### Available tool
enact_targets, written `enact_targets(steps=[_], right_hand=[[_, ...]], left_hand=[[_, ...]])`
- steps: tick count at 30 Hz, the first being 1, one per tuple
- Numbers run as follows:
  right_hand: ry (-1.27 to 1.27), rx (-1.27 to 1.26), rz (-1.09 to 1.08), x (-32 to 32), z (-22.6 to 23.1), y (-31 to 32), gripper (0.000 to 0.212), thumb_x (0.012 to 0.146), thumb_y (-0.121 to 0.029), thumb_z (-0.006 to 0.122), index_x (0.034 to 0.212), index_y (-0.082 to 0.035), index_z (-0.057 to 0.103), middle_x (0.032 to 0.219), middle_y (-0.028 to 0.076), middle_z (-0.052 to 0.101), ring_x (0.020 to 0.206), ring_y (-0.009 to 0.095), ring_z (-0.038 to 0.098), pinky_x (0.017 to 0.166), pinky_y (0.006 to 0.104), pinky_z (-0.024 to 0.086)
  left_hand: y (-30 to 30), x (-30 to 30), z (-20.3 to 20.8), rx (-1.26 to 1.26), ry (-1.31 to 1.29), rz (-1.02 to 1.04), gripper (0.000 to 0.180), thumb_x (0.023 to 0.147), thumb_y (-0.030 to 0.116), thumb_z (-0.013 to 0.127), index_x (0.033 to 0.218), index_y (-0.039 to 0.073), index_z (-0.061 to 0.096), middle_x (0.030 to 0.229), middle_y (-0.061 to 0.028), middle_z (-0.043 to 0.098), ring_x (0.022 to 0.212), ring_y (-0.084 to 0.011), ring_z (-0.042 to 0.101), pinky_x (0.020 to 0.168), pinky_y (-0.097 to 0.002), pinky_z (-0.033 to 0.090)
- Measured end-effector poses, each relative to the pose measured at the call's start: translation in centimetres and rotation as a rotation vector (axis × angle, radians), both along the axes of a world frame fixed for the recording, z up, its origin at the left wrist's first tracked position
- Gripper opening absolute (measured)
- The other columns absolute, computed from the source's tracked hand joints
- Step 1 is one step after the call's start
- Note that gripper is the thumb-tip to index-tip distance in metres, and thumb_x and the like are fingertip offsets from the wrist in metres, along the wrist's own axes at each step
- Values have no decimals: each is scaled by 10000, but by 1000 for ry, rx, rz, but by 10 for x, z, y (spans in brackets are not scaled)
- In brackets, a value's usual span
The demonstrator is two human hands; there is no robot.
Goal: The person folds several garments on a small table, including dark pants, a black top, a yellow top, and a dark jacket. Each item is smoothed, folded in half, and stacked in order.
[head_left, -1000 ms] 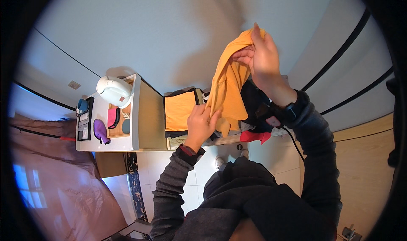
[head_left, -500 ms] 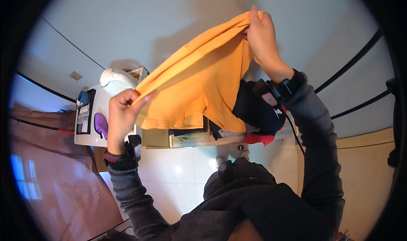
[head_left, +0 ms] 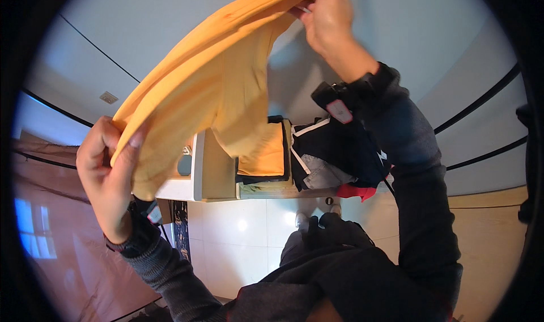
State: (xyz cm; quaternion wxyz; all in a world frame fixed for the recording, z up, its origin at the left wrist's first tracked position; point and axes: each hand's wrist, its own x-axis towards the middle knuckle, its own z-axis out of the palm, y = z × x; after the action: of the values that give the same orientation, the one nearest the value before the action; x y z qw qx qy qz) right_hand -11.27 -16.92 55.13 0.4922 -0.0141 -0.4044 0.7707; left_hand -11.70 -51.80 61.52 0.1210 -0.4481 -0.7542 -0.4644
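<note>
Yellow shorts [head_left: 198,78] hang stretched between my two hands, well above the furniture. My left hand [head_left: 107,169] pinches one end of the upper edge, thumb on the near side. At the far end of the same edge, up near the top of the view, my right hand [head_left: 334,24] is closed on the cloth. The loose lower part droops in folds and covers some of the furniture behind it. Below them, a neatly folded yellow garment [head_left: 266,155] lies on top of dark folded cloth.
Right of the folded stack is a loose heap of dark clothes [head_left: 345,146], with a grey denim piece [head_left: 326,173] and a red piece [head_left: 357,191] at its front. A white cabinet edge [head_left: 197,166] stands left of the stack. The wall [head_left: 419,44] rises behind.
Both hands have moved left with the shorts; my right hand has also risen and my left hand is lower. The folded yellow garment and more of the dark heap now show.
</note>
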Motion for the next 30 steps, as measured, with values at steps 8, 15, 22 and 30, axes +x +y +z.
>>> enact_targets(steps=[8,15,22,30], right_hand=[[-278,-21,38,132,-84,106,311,1021,-336,446,1143,-62,530,1079,82,627,952,172,604,840,315,474],[-956,167,-30,270,-283,234,279,1024,-336,477,999,-72,562,823,-31,494,761,77,460,690,243,397],[-1326,398,-215,358,-435,271,261,1032,-318,460,1057,-70,539,814,51,531,754,118,473,709,275,413],[-1523,374,-453,411,-475,297,368,1024,-310,472,1237,-12,499,1059,133,625,893,189,579,790,322,469]], left_hand=[[103,101,-79,-333,141,-522,161,729,42,693,776,23,541,740,-95,528,596,-275,533,534,-399,440],[257,231,-322,-482,-380,-798,231,751,21,585,974,1,527,887,-183,533,814,-403,584,680,-466,500],[331,320,-480,-772,-593,-778,366,750,16,581,1096,29,461,1014,-169,517,849,-394,602,691,-485,504],[364,372,-528,-758,-731,-812,488,758,59,641,1200,64,434,1058,-167,511,944,-400,598,768,-478,512]])
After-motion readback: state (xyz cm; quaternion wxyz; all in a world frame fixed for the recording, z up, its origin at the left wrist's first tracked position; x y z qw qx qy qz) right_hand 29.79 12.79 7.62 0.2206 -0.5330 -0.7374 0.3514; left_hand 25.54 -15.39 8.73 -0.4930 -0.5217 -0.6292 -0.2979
